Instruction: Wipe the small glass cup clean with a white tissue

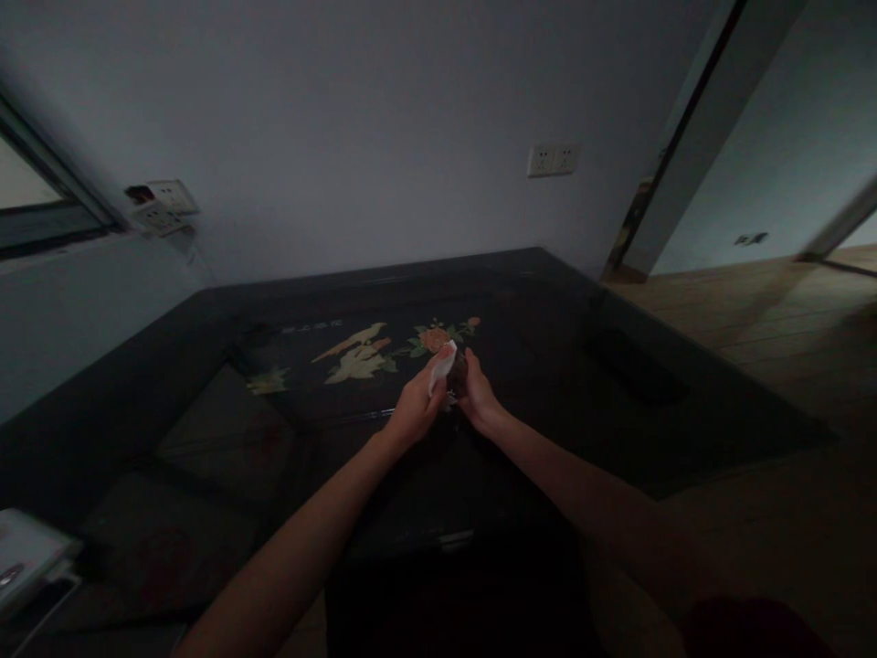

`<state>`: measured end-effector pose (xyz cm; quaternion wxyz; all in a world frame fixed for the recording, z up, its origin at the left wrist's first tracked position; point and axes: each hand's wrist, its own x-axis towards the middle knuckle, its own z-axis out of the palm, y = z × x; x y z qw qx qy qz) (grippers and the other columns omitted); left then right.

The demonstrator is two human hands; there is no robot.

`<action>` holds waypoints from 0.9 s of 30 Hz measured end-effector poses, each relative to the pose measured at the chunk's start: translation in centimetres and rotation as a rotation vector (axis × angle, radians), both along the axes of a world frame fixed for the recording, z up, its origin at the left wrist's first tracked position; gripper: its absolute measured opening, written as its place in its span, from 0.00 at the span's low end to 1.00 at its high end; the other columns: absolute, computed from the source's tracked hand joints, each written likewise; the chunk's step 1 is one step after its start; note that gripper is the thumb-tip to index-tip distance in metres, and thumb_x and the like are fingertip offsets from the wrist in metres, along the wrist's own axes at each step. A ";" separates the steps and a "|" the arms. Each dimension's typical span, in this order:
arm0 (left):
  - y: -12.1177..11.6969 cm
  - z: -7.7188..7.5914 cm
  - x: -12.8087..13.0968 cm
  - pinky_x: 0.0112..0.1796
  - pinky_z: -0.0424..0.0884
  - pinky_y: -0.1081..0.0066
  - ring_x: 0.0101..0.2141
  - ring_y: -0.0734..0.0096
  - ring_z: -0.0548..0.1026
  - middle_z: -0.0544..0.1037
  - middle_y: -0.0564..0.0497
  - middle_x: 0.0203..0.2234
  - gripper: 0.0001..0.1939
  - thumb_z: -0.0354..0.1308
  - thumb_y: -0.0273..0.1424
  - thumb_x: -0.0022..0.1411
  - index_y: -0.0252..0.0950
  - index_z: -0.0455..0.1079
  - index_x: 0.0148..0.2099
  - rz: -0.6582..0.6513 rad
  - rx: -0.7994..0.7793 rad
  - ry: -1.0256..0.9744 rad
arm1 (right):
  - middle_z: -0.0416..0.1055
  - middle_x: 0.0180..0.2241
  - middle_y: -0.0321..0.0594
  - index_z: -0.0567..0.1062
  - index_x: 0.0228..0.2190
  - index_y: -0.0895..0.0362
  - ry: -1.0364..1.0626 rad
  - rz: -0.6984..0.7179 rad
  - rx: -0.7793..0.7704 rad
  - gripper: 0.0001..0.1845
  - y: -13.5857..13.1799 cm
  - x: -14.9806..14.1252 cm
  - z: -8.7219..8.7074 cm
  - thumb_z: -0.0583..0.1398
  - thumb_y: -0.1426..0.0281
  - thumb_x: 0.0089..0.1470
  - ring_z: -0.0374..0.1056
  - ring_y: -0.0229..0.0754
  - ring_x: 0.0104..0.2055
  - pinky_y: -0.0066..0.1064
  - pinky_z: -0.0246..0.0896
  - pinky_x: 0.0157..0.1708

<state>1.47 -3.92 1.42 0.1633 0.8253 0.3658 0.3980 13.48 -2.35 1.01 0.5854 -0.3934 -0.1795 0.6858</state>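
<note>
My two hands meet over the middle of a dark glass-topped table (548, 302) with painted birds and flowers (363, 352) on its surface. My left hand (415, 407) is closed round a small white piece (442, 366), perhaps a wipe or wrapper. My right hand (476, 393) is closed on a small dark object (458, 373) pressed against the white piece. The room is dim and I cannot make out what the dark object is.
A dark flat object (637, 366) lies on the table's right side. Wall sockets (554, 160) sit on the far wall, more sockets (161, 206) at the left. A pale item (27, 557) lies at the lower left. Wooden floor (774, 311) extends to the right.
</note>
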 end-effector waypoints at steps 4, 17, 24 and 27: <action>0.6 -0.2 -0.1 0.58 0.60 0.61 0.58 0.62 0.65 0.69 0.42 0.57 0.24 0.39 0.34 0.68 0.32 0.60 0.62 0.072 -0.026 0.014 | 0.76 0.24 0.35 0.74 0.29 0.53 0.019 0.002 0.012 0.21 0.0 0.0 0.2 0.48 0.57 0.60 0.72 0.40 0.31 0.30 0.65 0.32; -0.9 0.4 -0.2 0.56 0.64 0.63 0.54 0.62 0.70 0.73 0.46 0.52 0.21 0.42 0.33 0.67 0.35 0.69 0.55 0.062 0.060 0.028 | 0.72 0.20 0.35 0.71 0.24 0.54 0.045 -0.039 -0.036 0.23 0.4 1.5 1.4 0.46 0.56 0.60 0.68 0.39 0.23 0.30 0.64 0.28; -0.4 0.1 0.1 0.60 0.58 0.59 0.60 0.62 0.61 0.64 0.43 0.60 0.24 0.40 0.34 0.68 0.34 0.60 0.62 -0.091 0.024 -0.041 | 0.74 0.21 0.35 0.73 0.26 0.54 0.014 0.015 -0.022 0.21 0.0 0.4 0.6 0.47 0.58 0.60 0.72 0.41 0.30 0.31 0.65 0.33; 0.0 -0.1 0.1 0.58 0.60 0.59 0.59 0.60 0.64 0.68 0.41 0.57 0.25 0.39 0.35 0.69 0.31 0.60 0.62 0.023 -0.033 -0.030 | 0.75 0.22 0.35 0.74 0.28 0.53 0.015 0.011 -0.010 0.20 -0.2 0.0 0.6 0.48 0.58 0.60 0.72 0.40 0.31 0.30 0.65 0.32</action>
